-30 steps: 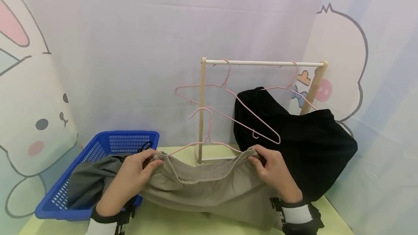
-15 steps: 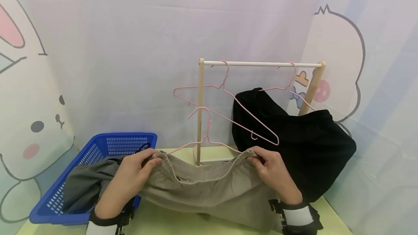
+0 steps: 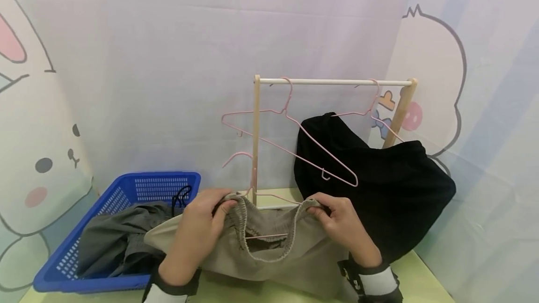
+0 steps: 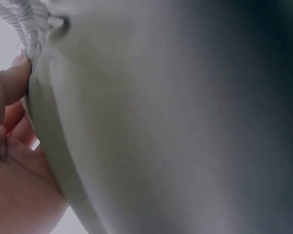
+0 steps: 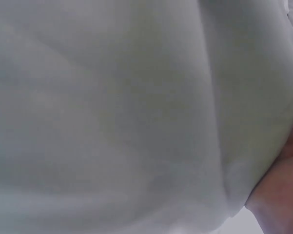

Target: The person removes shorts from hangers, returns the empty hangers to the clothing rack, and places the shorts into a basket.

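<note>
Khaki elastic-waist pants (image 3: pixel 269 270) hang between my two hands in the head view. My left hand (image 3: pixel 201 230) pinches the waistband on one side; in the left wrist view its thumb presses on the gathered edge. The other side of the waistband is pinched by my right hand (image 3: pixel 343 222), which shows only partly in the right wrist view. A pink hanger (image 3: pixel 278 197) sits within the waist, its hook rising above the fabric and its lower bar visible inside the sagging opening. Where the hanger's ends lie is hidden by cloth and hands.
A wooden rack (image 3: pixel 256 130) stands behind, bearing a bare pink hanger (image 3: pixel 320 144) and black pants (image 3: pixel 370 191) on another hanger. To the left, a blue basket (image 3: pixel 122 179) holds dark grey clothing (image 3: pixel 122 233). Everything stands on a pale yellow table (image 3: pixel 421 275).
My left hand has moved right, bringing the waistband's sides closer, so its front sags deeper. The hanger's hook has shifted left and lower, and its bar now shows inside the waist.
</note>
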`<state>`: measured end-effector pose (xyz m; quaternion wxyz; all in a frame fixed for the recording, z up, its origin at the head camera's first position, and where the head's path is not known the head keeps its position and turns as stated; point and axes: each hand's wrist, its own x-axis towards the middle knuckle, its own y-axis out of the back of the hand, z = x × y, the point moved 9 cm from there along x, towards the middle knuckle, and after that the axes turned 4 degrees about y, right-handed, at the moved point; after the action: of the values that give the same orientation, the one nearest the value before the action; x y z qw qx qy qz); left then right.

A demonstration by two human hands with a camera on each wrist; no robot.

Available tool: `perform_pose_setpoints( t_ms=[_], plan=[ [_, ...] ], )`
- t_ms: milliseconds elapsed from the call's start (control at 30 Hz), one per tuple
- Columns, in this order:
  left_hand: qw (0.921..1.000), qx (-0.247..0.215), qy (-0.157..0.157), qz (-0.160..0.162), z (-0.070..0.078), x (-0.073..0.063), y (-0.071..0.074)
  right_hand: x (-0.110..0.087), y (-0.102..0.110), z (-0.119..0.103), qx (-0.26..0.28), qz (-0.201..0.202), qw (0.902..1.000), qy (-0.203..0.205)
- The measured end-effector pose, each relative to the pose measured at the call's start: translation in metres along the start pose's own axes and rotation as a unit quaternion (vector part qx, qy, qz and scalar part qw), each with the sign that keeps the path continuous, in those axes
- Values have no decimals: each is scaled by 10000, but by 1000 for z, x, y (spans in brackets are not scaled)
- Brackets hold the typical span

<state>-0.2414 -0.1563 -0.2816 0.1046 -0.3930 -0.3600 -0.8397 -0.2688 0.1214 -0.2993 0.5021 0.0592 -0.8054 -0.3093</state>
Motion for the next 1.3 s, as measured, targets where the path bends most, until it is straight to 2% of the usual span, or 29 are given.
perform_pose_setpoints(
  t_ms=[200,367,500,600,700,833,1067,1300],
  plan=[
    [9998,-50,-66,168,8,1,-1,2,-11,-5,122,-188,9997,16],
    [9996,-152,-34,218,7,2,2,4,-11,-7,127,-165,9998,7],
    [9994,-207,-39,281,5,3,4,4,-13,-7,238,-406,9989,-51],
    [9994,-245,-18,240,3,3,2,2,-12,0,289,-676,9969,-266],
    [9994,-304,88,142,0,2,1,-5,-6,16,326,-898,9934,-640],
    [9991,-358,180,122,-2,2,2,-19,6,42,514,-1177,9847,-1177],
    [9992,-337,215,45,-3,2,4,-45,21,77,839,-1733,9581,-2123],
    [9989,-399,231,53,-4,2,5,-63,24,93,1330,-2079,9336,-2596]
  ],
)
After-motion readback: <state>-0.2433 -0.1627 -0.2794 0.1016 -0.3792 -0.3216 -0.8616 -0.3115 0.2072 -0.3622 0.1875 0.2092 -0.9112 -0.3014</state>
